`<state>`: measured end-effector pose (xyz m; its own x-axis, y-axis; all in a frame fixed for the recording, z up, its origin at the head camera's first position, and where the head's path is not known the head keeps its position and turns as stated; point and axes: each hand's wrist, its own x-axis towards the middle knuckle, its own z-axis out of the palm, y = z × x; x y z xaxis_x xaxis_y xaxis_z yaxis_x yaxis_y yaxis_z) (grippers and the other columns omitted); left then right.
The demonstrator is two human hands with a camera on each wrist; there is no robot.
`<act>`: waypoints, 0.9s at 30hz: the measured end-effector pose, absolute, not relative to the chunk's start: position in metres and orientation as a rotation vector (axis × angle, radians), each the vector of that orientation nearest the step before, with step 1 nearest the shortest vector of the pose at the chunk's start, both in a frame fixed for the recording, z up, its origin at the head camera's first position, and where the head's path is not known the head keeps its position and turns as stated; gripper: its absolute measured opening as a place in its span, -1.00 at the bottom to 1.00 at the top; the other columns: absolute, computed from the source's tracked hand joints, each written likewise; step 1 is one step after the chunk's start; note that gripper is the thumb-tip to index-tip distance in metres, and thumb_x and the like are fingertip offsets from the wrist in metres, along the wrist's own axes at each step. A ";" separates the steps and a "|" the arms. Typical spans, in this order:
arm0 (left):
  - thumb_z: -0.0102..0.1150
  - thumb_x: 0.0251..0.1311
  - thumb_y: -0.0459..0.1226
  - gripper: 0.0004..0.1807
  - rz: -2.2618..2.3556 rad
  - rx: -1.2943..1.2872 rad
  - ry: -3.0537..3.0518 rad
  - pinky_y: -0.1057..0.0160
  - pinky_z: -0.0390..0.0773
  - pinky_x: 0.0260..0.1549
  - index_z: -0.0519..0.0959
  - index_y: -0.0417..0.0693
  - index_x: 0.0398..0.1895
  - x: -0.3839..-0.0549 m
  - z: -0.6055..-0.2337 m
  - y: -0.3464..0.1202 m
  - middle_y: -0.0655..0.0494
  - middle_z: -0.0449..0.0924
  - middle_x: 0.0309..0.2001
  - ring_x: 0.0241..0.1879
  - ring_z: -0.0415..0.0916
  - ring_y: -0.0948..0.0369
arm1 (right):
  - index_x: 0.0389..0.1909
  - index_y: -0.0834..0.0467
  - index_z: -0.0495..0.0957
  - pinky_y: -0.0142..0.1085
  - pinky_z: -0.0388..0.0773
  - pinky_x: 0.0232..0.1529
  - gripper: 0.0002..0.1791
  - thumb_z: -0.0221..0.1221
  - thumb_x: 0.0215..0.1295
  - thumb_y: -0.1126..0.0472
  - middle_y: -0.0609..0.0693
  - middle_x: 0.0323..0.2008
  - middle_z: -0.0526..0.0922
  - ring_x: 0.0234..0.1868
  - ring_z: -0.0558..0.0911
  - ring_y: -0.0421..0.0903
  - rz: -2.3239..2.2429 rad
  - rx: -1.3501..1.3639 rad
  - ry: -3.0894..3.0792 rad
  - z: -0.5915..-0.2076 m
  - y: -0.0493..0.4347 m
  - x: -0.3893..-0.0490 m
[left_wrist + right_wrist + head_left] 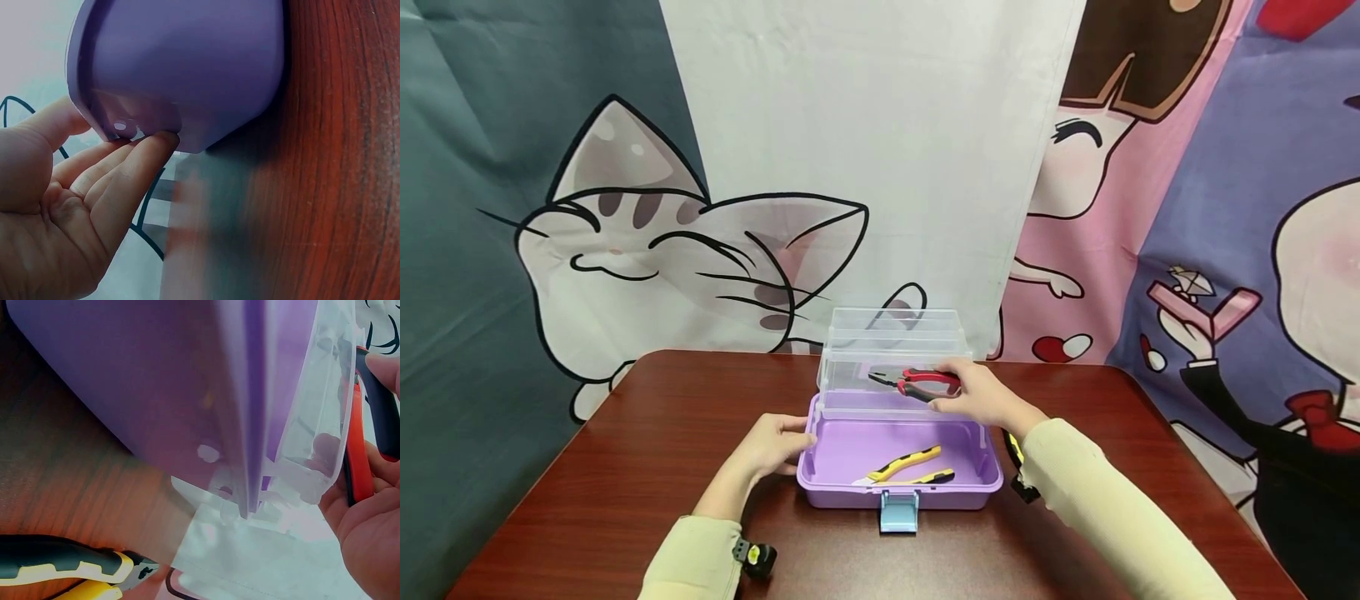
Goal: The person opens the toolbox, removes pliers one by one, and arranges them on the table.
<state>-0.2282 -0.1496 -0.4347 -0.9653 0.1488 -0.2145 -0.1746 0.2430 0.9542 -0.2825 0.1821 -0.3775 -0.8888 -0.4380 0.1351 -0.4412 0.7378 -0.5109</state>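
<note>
A purple toolbox (898, 498) sits on the table with its clear lid (895, 333) raised at the back. My left hand (769, 446) grips its left end, thumb at the rim and fingers against the outer wall (181, 69). Over the rear of the box, in front of the lid, my right hand (977, 395) holds red-and-black pliers (917, 381) by the handles, jaws pointing left. In the right wrist view the red handle (357, 444) lies along the palm. Yellow-and-black pliers (902, 463) lie inside the box, their tips partly hidden by the front wall.
Another yellow-and-black pair of pliers (69, 562) lies on the table right of the box, mostly hidden by the right sleeve in the head view. A light blue latch (898, 512) hangs at the box front. Behind the brown table (685, 400) hangs a cartoon-printed curtain (880, 150).
</note>
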 end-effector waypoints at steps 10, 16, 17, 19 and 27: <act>0.13 0.15 -0.41 -0.51 1.775 -0.056 2.273 0.01 0.70 -0.40 0.40 -0.44 0.17 -0.227 -0.434 -0.150 -0.38 0.59 -0.07 -0.18 0.65 -0.05 | 0.08 0.16 0.49 -0.35 0.50 -0.28 -0.37 0.38 -0.02 -0.01 0.01 -0.19 0.58 -0.29 0.53 -0.11 0.880 0.691 -2.900 -0.378 0.187 -0.276; 0.13 0.16 -0.40 -0.50 1.766 -0.054 2.275 0.01 0.70 -0.40 0.39 -0.44 0.18 -0.226 -0.432 -0.150 -0.38 0.59 -0.05 -0.19 0.65 -0.04 | 0.11 0.19 0.48 -0.35 0.50 -0.29 -0.32 0.38 -0.03 -0.04 0.02 -0.18 0.58 -0.29 0.51 -0.12 0.874 0.707 -2.858 -0.377 0.191 -0.271; 0.13 0.17 -0.40 -0.50 1.762 -0.053 2.278 0.01 0.70 -0.40 0.39 -0.44 0.19 -0.226 -0.432 -0.150 -0.37 0.59 -0.05 -0.19 0.65 -0.03 | 0.11 0.20 0.48 -0.35 0.50 -0.29 -0.32 0.38 -0.03 -0.04 0.02 -0.18 0.58 -0.29 0.50 -0.13 0.871 0.714 -2.847 -0.377 0.192 -0.271; 0.13 0.17 -0.40 -0.50 1.760 -0.053 2.279 0.01 0.70 -0.40 0.39 -0.44 0.19 -0.226 -0.432 -0.150 -0.37 0.59 -0.05 -0.19 0.65 -0.03 | 0.10 0.22 0.47 -0.35 0.50 -0.30 -0.32 0.38 -0.03 -0.04 0.04 -0.17 0.59 -0.29 0.50 -0.13 0.866 0.734 -2.828 -0.379 0.193 -0.270; 0.13 0.16 -0.41 -0.51 1.780 -0.057 2.262 0.01 0.70 -0.40 0.40 -0.45 0.18 -0.227 -0.433 -0.150 -0.38 0.59 -0.06 -0.18 0.65 -0.04 | 0.15 0.18 0.45 -0.28 0.54 -0.20 -0.28 0.38 -0.02 -0.06 0.07 -0.06 0.59 -0.21 0.53 -0.11 0.894 0.674 -2.852 -0.377 0.198 -0.263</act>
